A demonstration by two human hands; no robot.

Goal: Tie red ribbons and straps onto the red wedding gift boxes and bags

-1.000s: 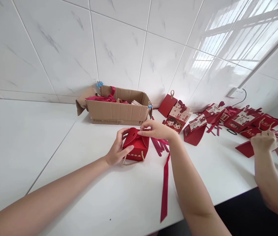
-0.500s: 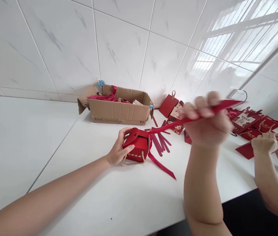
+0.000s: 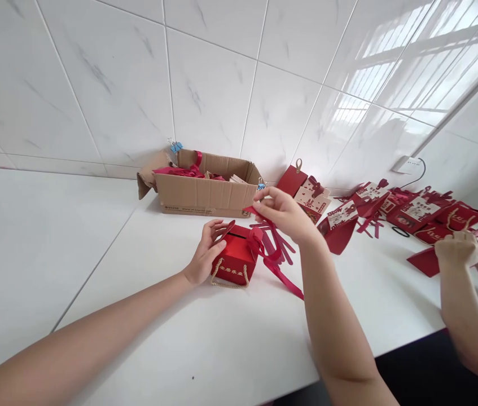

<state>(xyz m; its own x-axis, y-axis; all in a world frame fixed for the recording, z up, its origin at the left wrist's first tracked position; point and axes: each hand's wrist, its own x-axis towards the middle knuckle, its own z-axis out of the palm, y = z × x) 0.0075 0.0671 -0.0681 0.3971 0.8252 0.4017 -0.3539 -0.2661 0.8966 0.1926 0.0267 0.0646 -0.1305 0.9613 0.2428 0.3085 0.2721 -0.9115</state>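
A small red box (image 3: 235,260) with gold lettering and a twisted rope handle stands upright on the white table. My left hand (image 3: 207,252) grips its left side, with a round-ended flap raised under the fingers. Above the box's right side, my right hand (image 3: 279,208) pinches the end of a red ribbon (image 3: 280,273). The ribbon loops at the box's right top edge, and its other end trails on the table to the right. Several dark red strips (image 3: 284,248) lie fanned out behind the ribbon.
Behind the red box stands a cardboard carton (image 3: 205,194) holding ribbons, with blue clips on it. Decorated red boxes (image 3: 340,221) line the wall side to the right. At far right, another person's hands (image 3: 461,248) work at a red piece.
My right hand has come down and left, bringing the ribbon end from high at the right to just above the box. My left hand still holds the box, whose front now shows more.
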